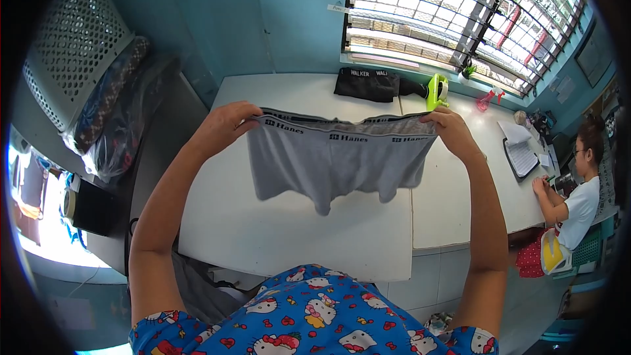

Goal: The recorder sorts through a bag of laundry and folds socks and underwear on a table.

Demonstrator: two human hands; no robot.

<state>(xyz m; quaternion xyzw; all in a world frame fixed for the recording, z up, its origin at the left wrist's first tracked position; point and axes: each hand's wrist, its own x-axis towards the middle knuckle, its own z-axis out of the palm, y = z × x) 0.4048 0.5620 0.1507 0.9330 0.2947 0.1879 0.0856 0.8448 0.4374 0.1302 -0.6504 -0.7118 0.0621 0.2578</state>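
Note:
A pair of grey Hanes boxer briefs point(340, 158) hangs stretched wide above a white table point(296, 241). My left hand point(227, 122) pinches one end of the waistband between thumb and fingers. At the opposite end, my right hand point(449, 130) grips the band the same way. The waistband faces up with its dark inner edge showing, and the legs hang down loosely. Behind it on the table lies a folded black garment point(367, 85) with white lettering on its band, apart from both hands.
A lime-green garment steamer or similar appliance point(437, 92) stands near the window, beside a red-topped spray bottle point(488, 98). At right a person point(584, 202) sits by a clipboard with papers point(520, 158). A perforated plastic basket point(81, 39) and plastic-wrapped bundles point(128, 123) rest at left.

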